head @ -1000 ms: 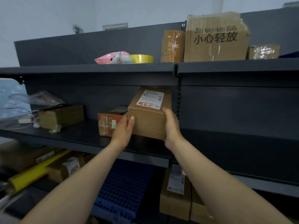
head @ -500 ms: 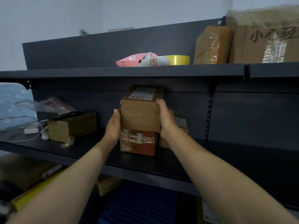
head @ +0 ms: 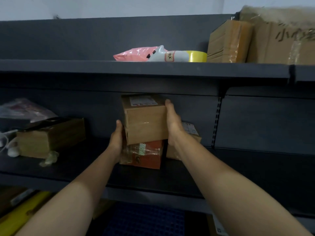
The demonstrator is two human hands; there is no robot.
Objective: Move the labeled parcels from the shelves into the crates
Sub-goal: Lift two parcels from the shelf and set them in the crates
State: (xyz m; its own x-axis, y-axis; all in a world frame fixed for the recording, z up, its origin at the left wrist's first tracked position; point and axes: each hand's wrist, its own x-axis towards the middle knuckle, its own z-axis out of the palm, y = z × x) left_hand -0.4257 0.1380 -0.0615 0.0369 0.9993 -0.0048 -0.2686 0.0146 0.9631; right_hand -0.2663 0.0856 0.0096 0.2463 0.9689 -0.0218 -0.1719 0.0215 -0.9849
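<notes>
The brown parcel (head: 144,123), white label on top, tilts slightly, seemingly resting on the orange taped parcel (head: 146,155).

left hand (head: 116,142), right hand (head: 173,123): bare; forearms (head: 85,193) bare up to frame edge.

Both bare arms reach forward and up, forearms converging. Left hand (head: 116,139) grips the box's (head: 144,123) left side, thumb pointing up. Right hand (head: 173,123) grips higher on the right side, thumb at the top edge.

I see a matt brown cardboard parcel (head: 144,119) with a paper label, an orange box (head: 146,155) under glossy film, and a matt grey shelf (head: 85,169).
</notes>
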